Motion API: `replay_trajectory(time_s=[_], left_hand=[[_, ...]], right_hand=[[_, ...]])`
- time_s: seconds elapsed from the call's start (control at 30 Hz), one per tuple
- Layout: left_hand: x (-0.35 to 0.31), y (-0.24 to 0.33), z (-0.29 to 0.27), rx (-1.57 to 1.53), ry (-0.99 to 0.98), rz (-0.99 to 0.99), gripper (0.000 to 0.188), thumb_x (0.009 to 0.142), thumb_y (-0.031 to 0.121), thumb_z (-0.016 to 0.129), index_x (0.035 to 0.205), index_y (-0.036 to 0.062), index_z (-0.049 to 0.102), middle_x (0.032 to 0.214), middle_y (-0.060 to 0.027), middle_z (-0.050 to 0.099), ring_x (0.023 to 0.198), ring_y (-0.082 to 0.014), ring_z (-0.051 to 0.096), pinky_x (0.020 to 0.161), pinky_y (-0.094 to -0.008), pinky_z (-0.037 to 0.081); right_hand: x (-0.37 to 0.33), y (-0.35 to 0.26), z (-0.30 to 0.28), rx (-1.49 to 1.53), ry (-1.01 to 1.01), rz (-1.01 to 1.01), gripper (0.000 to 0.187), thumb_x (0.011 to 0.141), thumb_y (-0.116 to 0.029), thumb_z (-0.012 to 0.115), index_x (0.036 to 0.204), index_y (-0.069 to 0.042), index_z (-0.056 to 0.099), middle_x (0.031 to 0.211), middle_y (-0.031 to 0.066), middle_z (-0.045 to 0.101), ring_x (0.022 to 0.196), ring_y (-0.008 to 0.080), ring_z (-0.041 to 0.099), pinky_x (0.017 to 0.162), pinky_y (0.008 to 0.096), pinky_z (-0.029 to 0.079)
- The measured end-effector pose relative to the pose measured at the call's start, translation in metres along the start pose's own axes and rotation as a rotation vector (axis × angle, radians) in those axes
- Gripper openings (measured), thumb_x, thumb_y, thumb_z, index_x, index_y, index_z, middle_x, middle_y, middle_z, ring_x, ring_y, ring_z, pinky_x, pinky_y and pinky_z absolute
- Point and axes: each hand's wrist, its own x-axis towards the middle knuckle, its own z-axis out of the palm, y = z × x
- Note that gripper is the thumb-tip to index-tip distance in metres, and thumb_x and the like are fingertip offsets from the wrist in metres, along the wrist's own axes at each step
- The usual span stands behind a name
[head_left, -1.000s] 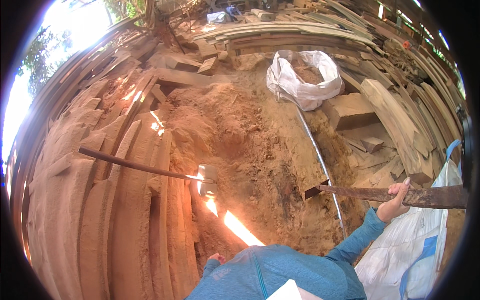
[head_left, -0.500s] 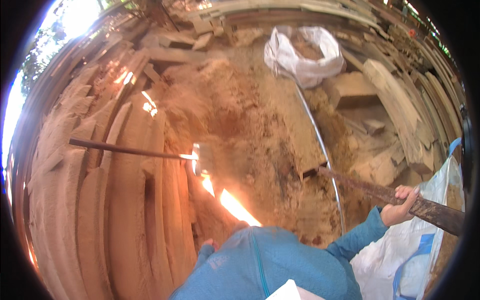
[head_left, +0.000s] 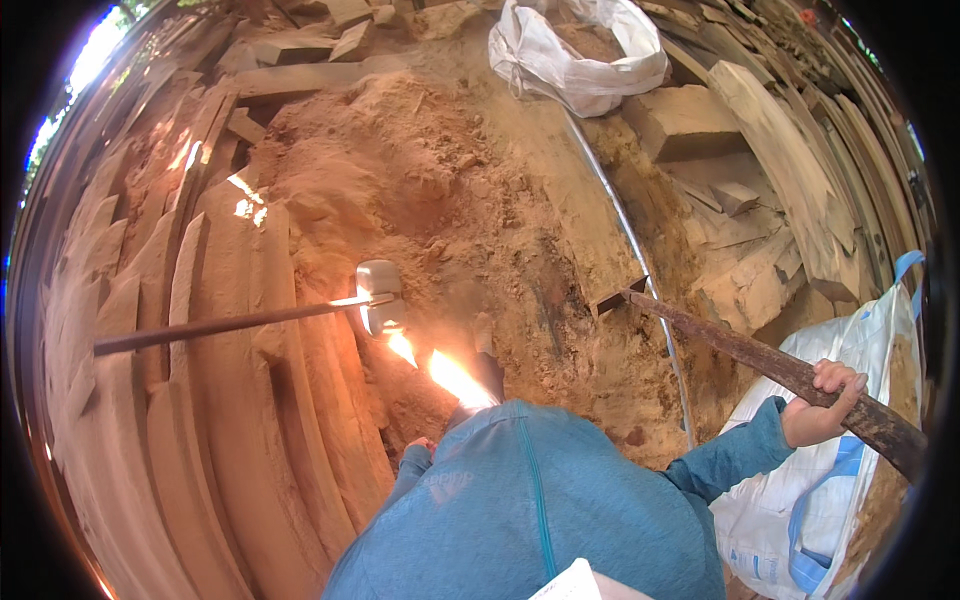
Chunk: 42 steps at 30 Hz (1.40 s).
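My right hand (head_left: pixel 822 400) is closed round the long, rough wooden handle of a hoe (head_left: pixel 740 350). The handle slants from the right edge down to a narrow dark blade resting on the dirt beside a thin pale pole (head_left: pixel 625 228). My left hand (head_left: pixel 423 443) hangs low by my blue jacket; only a bit of it shows, and its fingers are too hidden to read. Ahead of it and to the left lies a second long-handled tool (head_left: pixel 230 325) with a pale metal head, its handle across the boards.
Stacked dusty wood slabs (head_left: pixel 230 430) fill the left side. A white woven sack (head_left: pixel 580 75) stands open at the far side. Timber blocks (head_left: pixel 685 125) lie at right, above a large white bag (head_left: pixel 770 520). Loose reddish sawdust-like dirt (head_left: pixel 400 180) covers the ground, with bright sunlight patches.
My view has tilted downward and shifted, so the sack, the timber and both tools sit higher in the picture. My right hand keeps its grip on the hoe handle.
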Motion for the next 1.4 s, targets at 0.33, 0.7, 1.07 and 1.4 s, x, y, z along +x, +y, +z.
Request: replay_trajectory(time_s=[0.33, 0.7, 1.07, 1.4], left_hand=[[-0.014, 0.177, 0.127, -0.481, -0.417, 0.019, 0.012, 0.082, 0.010, 0.050, 0.070, 0.0090, 0.048, 0.060, -0.0037, 0.048, 0.053, -0.0210, 0.048, 0.045, -0.0341, 0.042], [-0.053, 0.314, 0.206, -0.346, -0.600, 0.098, 0.016, 0.087, 0.020, 0.049, 0.080, 0.0062, 0.054, 0.072, -0.0097, 0.054, 0.064, -0.0227, 0.053, 0.053, -0.0321, 0.046], [-0.054, 0.307, 0.182, -0.532, -0.712, -0.007, 0.017, 0.087, 0.020, 0.048, 0.084, 0.0037, 0.052, 0.076, -0.0152, 0.054, 0.073, -0.0359, 0.058, 0.061, -0.0501, 0.052], [-0.046, 0.292, 0.188, -0.561, -0.690, 0.104, 0.016, 0.087, 0.020, 0.049, 0.085, 0.0044, 0.052, 0.075, -0.0142, 0.054, 0.073, -0.0357, 0.058, 0.063, -0.0504, 0.052]], right_hand=[[0.017, 0.053, 0.137, -0.124, -0.016, 0.028, 0.031, 0.090, -0.020, 0.054, 0.064, -0.008, 0.041, 0.056, 0.0007, 0.036, 0.051, 0.0117, 0.036, 0.057, 0.0288, 0.034], [0.015, 0.087, 0.230, -0.232, 0.054, -0.021, 0.021, 0.090, -0.014, 0.056, 0.073, -0.007, 0.045, 0.056, 0.0019, 0.041, 0.047, 0.0093, 0.038, 0.045, 0.0231, 0.034], [0.020, 0.121, 0.277, -0.270, 0.114, 0.021, 0.019, 0.087, -0.017, 0.062, 0.079, -0.002, 0.053, 0.054, 0.0012, 0.043, 0.045, 0.0080, 0.038, 0.045, 0.0226, 0.033], [0.027, 0.144, 0.295, -0.314, -0.047, -0.021, 0.022, 0.089, -0.017, 0.059, 0.072, -0.005, 0.049, 0.055, -0.0010, 0.038, 0.048, 0.0073, 0.035, 0.045, 0.0226, 0.031]])
